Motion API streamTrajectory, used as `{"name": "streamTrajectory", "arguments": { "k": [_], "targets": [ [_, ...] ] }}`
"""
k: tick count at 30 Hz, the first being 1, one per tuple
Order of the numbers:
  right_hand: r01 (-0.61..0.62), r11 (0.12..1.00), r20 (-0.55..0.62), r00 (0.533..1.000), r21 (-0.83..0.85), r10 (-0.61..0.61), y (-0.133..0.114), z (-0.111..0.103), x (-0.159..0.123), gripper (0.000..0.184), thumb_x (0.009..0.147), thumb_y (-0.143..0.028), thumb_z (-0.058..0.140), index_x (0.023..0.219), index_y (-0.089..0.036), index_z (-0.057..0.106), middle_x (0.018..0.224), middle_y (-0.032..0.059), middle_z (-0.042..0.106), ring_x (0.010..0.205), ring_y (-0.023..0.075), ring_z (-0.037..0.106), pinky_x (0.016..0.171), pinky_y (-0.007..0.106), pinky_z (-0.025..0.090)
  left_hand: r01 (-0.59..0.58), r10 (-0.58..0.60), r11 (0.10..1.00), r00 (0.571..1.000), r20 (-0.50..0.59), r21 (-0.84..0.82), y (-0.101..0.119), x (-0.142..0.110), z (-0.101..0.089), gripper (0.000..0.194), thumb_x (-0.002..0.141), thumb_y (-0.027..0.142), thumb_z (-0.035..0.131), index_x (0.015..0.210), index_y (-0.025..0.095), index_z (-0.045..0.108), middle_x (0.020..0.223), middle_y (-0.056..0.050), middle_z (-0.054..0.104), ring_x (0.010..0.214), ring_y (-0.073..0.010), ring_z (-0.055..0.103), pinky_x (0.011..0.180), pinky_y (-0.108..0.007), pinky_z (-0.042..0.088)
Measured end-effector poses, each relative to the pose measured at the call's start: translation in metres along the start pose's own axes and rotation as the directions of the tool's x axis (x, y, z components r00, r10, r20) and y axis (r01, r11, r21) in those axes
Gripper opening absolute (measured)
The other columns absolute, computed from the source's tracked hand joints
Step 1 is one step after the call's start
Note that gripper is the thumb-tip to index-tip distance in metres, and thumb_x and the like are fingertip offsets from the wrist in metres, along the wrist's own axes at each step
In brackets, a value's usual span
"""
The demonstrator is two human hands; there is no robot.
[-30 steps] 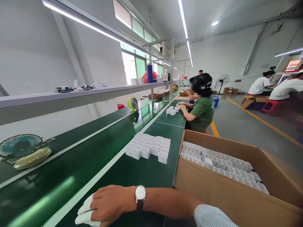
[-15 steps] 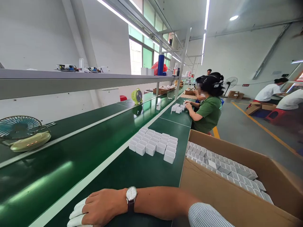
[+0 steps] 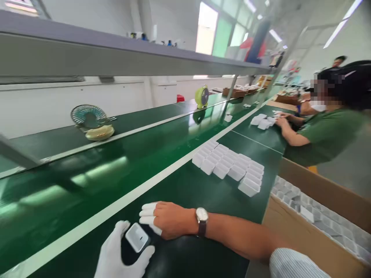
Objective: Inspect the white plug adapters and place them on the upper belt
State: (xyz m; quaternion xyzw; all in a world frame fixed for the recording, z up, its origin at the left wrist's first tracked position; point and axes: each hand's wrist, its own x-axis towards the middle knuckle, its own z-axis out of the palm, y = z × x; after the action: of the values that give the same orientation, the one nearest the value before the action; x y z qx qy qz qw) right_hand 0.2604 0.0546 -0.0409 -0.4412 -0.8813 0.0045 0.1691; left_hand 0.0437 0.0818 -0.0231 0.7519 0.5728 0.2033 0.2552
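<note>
My left hand (image 3: 127, 249), in a white glove, curves around a small white open-topped box (image 3: 137, 237) on the dark green tabletop. Its thumb and forefinger are spread on either side of the box; whether they touch it is hard to tell. Close to the right of that box, my right hand (image 3: 168, 219) is palm down with its fingers stretched out to the left. White covers are on its fingers, and a watch (image 3: 202, 220) is on the wrist. Further along the table stand several rows of similar white boxes (image 3: 223, 166).
A cardboard carton (image 3: 301, 231) full of white boxes stands along the table's right edge. Beyond it, a co-worker in green (image 3: 330, 135) handles white pieces. A shiny green belt (image 3: 95, 181) runs on the left, under a shelf (image 3: 116, 61), with a small fan (image 3: 89, 117) behind.
The view has turned left, shifting the scene rightward. My left hand and the small white box near it have come into sight. More of my right hand's fingers shows.
</note>
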Motion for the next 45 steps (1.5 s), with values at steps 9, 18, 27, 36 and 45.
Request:
{"name": "streamTrajectory", "arguments": {
  "k": [9,18,27,36,45],
  "targets": [
    [-0.008,0.985,0.007,1.000,0.173,0.007,-0.002,0.008,-0.010,0.064,0.082,-0.003,0.051,0.146,-0.007,0.045,0.152,0.0189,0.049,0.153,0.0280,0.028,0.123,0.047,0.035,0.127,-0.115,0.990,0.979,0.168,-0.060,0.008,-0.021,-0.003,0.087,0.075,0.039,0.073,0.152,0.026,0.035,0.151,-0.009,0.052,0.140,-0.0325,0.050,0.113,-0.049,0.045],
    [-0.029,0.989,0.012,1.000,0.148,0.028,-0.004,0.012,-0.012,0.066,0.082,-0.002,0.050,0.148,-0.007,0.045,0.154,0.0175,0.048,0.154,0.0283,0.026,0.125,0.048,0.033,0.154,-0.130,0.981,0.972,0.195,-0.115,0.005,-0.020,0.002,0.089,0.073,0.035,0.075,0.153,0.028,0.034,0.148,-0.007,0.054,0.138,-0.0309,0.051,0.115,-0.051,0.042],
    [-0.015,0.988,-0.018,1.000,0.151,0.018,-0.004,0.010,-0.012,0.069,0.078,0.000,0.048,0.147,-0.008,0.047,0.149,0.0180,0.053,0.152,0.0285,0.033,0.123,0.049,0.037,0.067,-0.046,0.991,0.981,0.186,-0.112,0.002,-0.016,0.007,0.099,0.068,0.034,0.079,0.155,0.027,0.033,0.151,-0.010,0.050,0.141,-0.0350,0.045,0.115,-0.052,0.039],
    [0.024,0.987,-0.130,0.991,0.160,-0.003,0.002,0.028,-0.017,0.056,0.096,-0.007,0.044,0.151,-0.018,0.045,0.145,0.0152,0.058,0.144,0.0294,0.046,0.115,0.053,0.047,-0.095,0.101,0.986,0.994,0.040,-0.140,-0.002,-0.018,0.017,0.097,0.069,0.031,0.079,0.155,0.023,0.035,0.129,-0.010,0.061,0.123,-0.0305,0.055,0.109,-0.046,0.042],
    [0.098,0.988,-0.234,0.970,0.121,-0.068,0.005,0.034,-0.017,0.047,0.100,-0.013,0.043,0.147,-0.019,0.050,0.138,0.0144,0.063,0.138,0.0294,0.053,0.112,0.055,0.050,-0.008,-0.037,0.985,0.966,-0.257,-0.173,-0.005,-0.011,0.005,0.086,0.076,0.031,0.071,0.153,0.020,0.037,0.133,-0.011,0.058,0.126,-0.0285,0.052,0.113,-0.045,0.038]
  ]
}}
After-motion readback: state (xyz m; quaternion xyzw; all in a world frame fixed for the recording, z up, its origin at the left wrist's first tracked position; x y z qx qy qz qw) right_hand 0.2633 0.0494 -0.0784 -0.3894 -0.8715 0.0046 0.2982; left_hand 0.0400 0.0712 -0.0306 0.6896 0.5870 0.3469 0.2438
